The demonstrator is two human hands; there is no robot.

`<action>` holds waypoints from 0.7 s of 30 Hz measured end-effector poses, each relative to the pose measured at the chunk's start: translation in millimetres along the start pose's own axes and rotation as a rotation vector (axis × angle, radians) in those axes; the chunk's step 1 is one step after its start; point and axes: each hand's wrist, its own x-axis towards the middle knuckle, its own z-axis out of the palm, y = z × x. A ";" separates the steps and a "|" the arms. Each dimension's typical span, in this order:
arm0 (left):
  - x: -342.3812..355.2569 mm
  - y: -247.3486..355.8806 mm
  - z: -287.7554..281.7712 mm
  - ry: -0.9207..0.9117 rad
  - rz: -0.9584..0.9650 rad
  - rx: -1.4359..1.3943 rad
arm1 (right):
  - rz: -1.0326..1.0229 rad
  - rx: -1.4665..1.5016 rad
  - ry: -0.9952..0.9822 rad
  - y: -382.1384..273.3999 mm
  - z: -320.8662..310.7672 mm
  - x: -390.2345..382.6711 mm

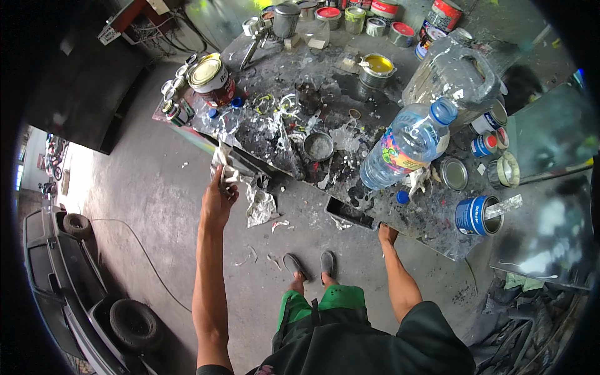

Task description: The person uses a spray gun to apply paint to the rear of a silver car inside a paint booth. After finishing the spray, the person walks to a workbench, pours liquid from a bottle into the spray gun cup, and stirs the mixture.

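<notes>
My left hand (pixel 219 195) is closed on a crumpled, whitish piece of paper or cloth (pixel 223 161) at the table's front left edge. Below and right of that hand, a second stained, creased sheet (pixel 260 207) shows against the floor. My right hand (pixel 387 234) is at the front edge of the paint-spattered table (pixel 409 220), touching or close beside the right end of a narrow black open drawer or tray (pixel 351 214). Its fingers are mostly hidden by the edge. A large clear plastic bottle (pixel 400 150) stands behind it, near a blue cap (pixel 402 197).
A large paint can (pixel 211 80) stands at the table's left. Farther back is a can of yellow paint (pixel 377 65). A blue can (pixel 475 215) with a stirring stick sits near the right edge, and a clear jug (pixel 447 78) behind. A dark vehicle (pixel 69 294) is at left.
</notes>
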 end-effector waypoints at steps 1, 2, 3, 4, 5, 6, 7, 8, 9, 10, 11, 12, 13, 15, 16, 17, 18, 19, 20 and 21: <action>9.4 5.6 4.9 0.017 0.020 0.033 | -0.035 -0.024 0.043 2.0 1.8 0.9; 17.9 11.7 8.9 0.037 0.054 0.130 | -0.069 -0.048 0.085 -0.8 2.8 1.4; 26.4 17.0 13.5 0.023 0.072 0.193 | -0.100 -0.073 0.127 -1.7 3.3 2.9; 34.9 22.8 17.7 0.010 0.091 0.255 | -0.136 -0.122 0.116 -2.4 1.8 6.4; 44.1 29.5 22.2 -0.004 0.111 0.317 | -0.172 -0.172 0.104 -3.9 0.2 11.1; 54.8 31.5 24.4 0.009 0.129 0.373 | -0.207 -0.227 0.085 -2.1 0.8 13.9; 65.2 34.0 26.0 -0.003 0.165 0.442 | -0.215 -0.280 0.104 -2.0 3.2 16.8; 75.6 36.1 27.8 -0.014 0.201 0.511 | -0.223 -0.334 0.119 -4.0 8.1 19.5; 85.0 36.5 29.7 -0.026 0.233 0.577 | -0.228 -0.392 0.137 -3.4 12.9 23.0; 93.4 37.4 30.1 0.009 0.255 0.738 | -0.239 -0.436 0.157 -1.6 15.5 24.5; 100.8 38.3 29.3 -0.012 0.340 0.878 | -0.237 -0.478 0.153 -0.7 20.7 22.6; 107.0 37.7 29.1 -0.010 0.477 0.949 | -0.229 -0.516 0.142 -2.7 24.8 20.6; 113.0 37.3 28.8 -0.006 0.616 1.017 | -0.210 -0.545 0.108 -4.6 28.3 17.5; 118.6 40.8 32.2 0.038 0.658 1.060 | -0.157 -0.606 0.026 -8.4 35.2 12.7; 120.0 44.2 31.3 0.062 0.677 1.086 | -0.111 -0.641 -0.035 -12.2 39.6 10.9; 126.0 45.4 27.8 0.038 0.668 1.093 | -0.065 -0.673 -0.093 -16.2 43.8 10.3; 133.6 47.8 25.8 0.015 0.665 1.096 | -0.021 -0.704 -0.144 -21.8 46.7 12.5; 139.9 49.6 23.8 -0.009 0.662 1.098 | 0.022 -0.741 -0.191 -26.8 50.2 12.3; 144.7 49.9 21.3 -0.008 0.618 1.118 | 0.058 -0.771 -0.234 -31.4 54.7 11.0; 148.6 50.8 20.4 -0.015 0.611 1.121 | 0.093 -0.798 -0.268 -36.6 55.8 12.6</action>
